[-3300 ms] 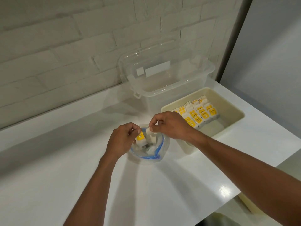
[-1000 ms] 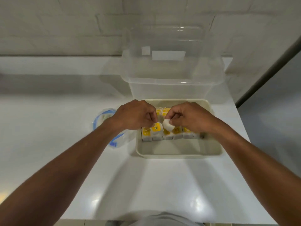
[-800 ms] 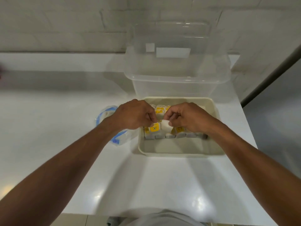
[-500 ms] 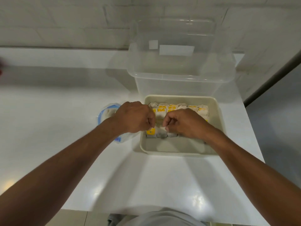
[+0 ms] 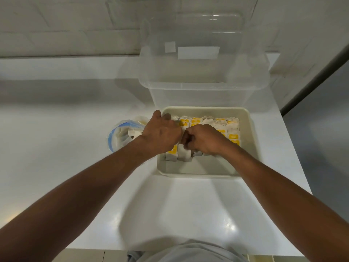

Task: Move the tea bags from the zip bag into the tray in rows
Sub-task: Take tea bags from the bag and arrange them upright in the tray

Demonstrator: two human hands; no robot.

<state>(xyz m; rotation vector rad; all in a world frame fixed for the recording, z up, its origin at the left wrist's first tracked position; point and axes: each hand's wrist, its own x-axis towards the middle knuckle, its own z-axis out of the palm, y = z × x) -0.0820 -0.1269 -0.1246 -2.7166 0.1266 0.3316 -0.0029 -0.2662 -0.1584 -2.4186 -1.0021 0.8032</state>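
Over the near row of the tray [image 5: 198, 175], pinching a tea bag [image 5: 184, 156] with curled right fingers [image 5: 187, 143], seating it upright; bending left fingers [image 5: 167, 118] over the far-left corner, grip impossible to tell. Filling rows, seemingly past midway. Next, probably reaching into the zip bag [image 5: 120, 133] just left on the table [image 5: 75, 129].

Home kitchen, white counter [image 5: 56, 148], brick wall [image 5: 66, 25]

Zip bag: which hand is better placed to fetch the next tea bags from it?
Left, probably. The zip bag lies just left of the tray, beside the left hand; the right hand is over the tray, curled on a tea bag.
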